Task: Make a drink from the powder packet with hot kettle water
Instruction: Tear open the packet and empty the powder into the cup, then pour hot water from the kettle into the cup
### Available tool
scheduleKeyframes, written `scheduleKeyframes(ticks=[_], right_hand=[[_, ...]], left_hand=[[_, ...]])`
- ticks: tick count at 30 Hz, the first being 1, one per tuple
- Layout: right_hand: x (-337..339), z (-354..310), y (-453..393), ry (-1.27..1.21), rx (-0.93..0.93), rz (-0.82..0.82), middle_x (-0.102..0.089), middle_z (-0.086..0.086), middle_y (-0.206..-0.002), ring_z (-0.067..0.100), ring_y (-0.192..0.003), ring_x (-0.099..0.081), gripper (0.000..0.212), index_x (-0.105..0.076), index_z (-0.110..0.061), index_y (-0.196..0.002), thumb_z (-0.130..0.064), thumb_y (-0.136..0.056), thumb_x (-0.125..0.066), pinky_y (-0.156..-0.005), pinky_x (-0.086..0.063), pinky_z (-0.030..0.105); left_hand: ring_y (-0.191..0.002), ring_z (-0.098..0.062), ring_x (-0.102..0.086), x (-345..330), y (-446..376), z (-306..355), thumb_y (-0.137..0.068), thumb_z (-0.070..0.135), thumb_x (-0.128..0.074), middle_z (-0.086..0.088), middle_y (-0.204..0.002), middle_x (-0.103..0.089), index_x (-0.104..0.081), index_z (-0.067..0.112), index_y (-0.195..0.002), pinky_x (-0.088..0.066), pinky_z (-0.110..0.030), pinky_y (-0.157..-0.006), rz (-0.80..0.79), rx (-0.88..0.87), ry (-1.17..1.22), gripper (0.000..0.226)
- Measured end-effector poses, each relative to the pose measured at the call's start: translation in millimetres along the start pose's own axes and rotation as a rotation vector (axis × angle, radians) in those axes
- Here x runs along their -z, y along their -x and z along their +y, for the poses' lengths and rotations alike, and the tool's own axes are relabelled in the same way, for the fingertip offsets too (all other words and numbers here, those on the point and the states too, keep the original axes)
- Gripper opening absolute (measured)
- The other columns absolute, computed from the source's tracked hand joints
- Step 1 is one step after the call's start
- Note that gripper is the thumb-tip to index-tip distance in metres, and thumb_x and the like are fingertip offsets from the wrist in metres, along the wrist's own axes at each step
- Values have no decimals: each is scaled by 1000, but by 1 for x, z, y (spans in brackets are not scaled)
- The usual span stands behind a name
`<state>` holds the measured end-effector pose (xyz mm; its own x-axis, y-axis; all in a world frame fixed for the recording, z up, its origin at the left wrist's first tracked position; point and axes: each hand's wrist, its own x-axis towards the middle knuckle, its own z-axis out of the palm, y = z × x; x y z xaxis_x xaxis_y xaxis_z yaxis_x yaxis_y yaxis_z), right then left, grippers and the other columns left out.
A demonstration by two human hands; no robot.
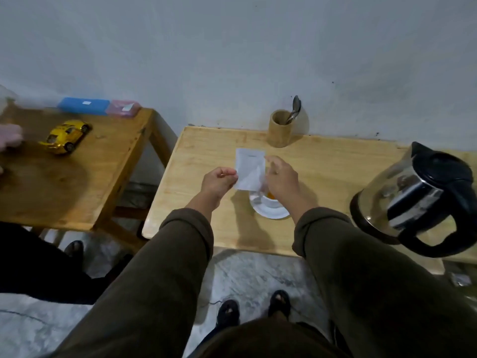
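Observation:
A white powder packet point(249, 168) is held upright above a white cup point(268, 201) that stands on a white saucer point(271, 213) on the light wooden table point(206, 156). Orange powder shows inside the cup. My left hand point(219, 180) pinches the packet's left edge. My right hand point(281, 177) is at its right edge, blurred, fingers partly spread against it. A glass kettle point(415, 200) with a black lid and handle stands at the table's right end. A wooden holder point(280, 128) with a metal spoon point(294, 109) stands at the back by the wall.
A darker wooden table point(77, 164) to the left carries a yellow toy car point(65, 135), a blue box point(84, 105) and a pink box point(123, 108). Another person's hand point(9, 138) reaches in at its left edge. A cable lies on the floor near my feet.

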<state>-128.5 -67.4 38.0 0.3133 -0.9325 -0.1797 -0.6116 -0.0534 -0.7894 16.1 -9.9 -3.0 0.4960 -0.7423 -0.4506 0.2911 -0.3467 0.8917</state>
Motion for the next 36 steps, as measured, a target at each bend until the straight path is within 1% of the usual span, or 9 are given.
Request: scheduleKeyframes(ticks=[5, 9, 13, 15, 19, 21, 24, 28, 36], right_hand=[[-47, -6, 17, -22, -190, -143, -71, 13, -105, 30, -103, -63, 22, -71, -6, -100, -14, -90, -53, -90, -49, 36], [-80, -5, 26, 106, -218, -183, -50, 5, -60, 22, -67, -47, 34, -51, -14, -54, -7, -87, -45, -54, -35, 26], [-98, -3, 30, 197, -300, -337, -65, 16, -108, 31, -115, -55, 25, -67, -4, -100, -8, -92, -44, -85, -42, 28], [-105, 0, 28, 283, -315, -389, -61, 15, -109, 31, -125, -49, 21, -63, -9, -95, -13, -95, -42, -88, -38, 28], [-112, 5, 29, 274, -358, -424, -54, 13, -95, 25, -104, -52, 14, -51, -12, -85, -17, -95, -42, -81, -35, 28], [-111, 7, 29, 251, -374, -441, -55, 17, -122, 27, -118, -50, 26, -56, -11, -117, -19, -96, -43, -95, -38, 31], [-105, 6, 33, 328, -343, -466, -31, 13, -154, 29, -140, -33, 51, -34, -7, -144, -28, -98, -40, -111, -29, 33], [-94, 5, 38, 211, -314, -430, -37, 7, -152, 23, -138, -37, 53, -40, -13, -142, -30, -93, -50, -111, -31, 31], [-17, 23, 57, -43, -150, -170, -62, 1, -129, 16, -118, -56, 33, -64, -14, -121, -22, -91, -56, -97, -41, 23]], left_hand=[[-71, -12, -57, 37, -1, -24, -86, -5, -61, 0, -79, -64, -64, 18, -71, -50, -22, -73, 55, 38, -80, 27], [-93, -23, -64, 53, -1, -44, -86, 5, -55, -5, -104, -72, -75, 17, -92, -51, -30, -84, 102, 70, -332, 24], [-115, -31, -61, 54, 5, -53, -89, 17, -46, -12, -120, -70, -73, 13, -110, -48, -33, -96, 19, 36, -629, 34], [-113, -31, -61, 52, 5, -59, -80, 29, -40, -16, -115, -71, -73, 17, -81, -46, -32, -94, -64, 1, -769, 36], [-66, -25, -53, 50, -5, -71, -82, 19, -47, -2, -55, -47, -40, 19, -51, -34, -21, -53, -60, -7, -838, 32], [-58, -17, -43, 49, -9, -74, -83, 4, -53, 4, -55, -39, -49, 10, -59, -26, -20, -49, -46, -16, -821, 25], [-92, -29, -59, 47, -15, -83, -84, 6, -54, -12, -95, -66, -64, -7, -93, -34, -14, -60, -17, 39, -775, 19], [-136, -25, -35, 38, -4, -82, -88, 19, -55, -13, -149, -36, -57, 6, -127, -33, -22, -101, 27, 24, -872, 41], [-141, -29, -27, -33, 40, -91, -92, 21, -47, -9, -153, -25, -41, 8, -139, -31, -41, -112, 59, -5, -926, 49]])
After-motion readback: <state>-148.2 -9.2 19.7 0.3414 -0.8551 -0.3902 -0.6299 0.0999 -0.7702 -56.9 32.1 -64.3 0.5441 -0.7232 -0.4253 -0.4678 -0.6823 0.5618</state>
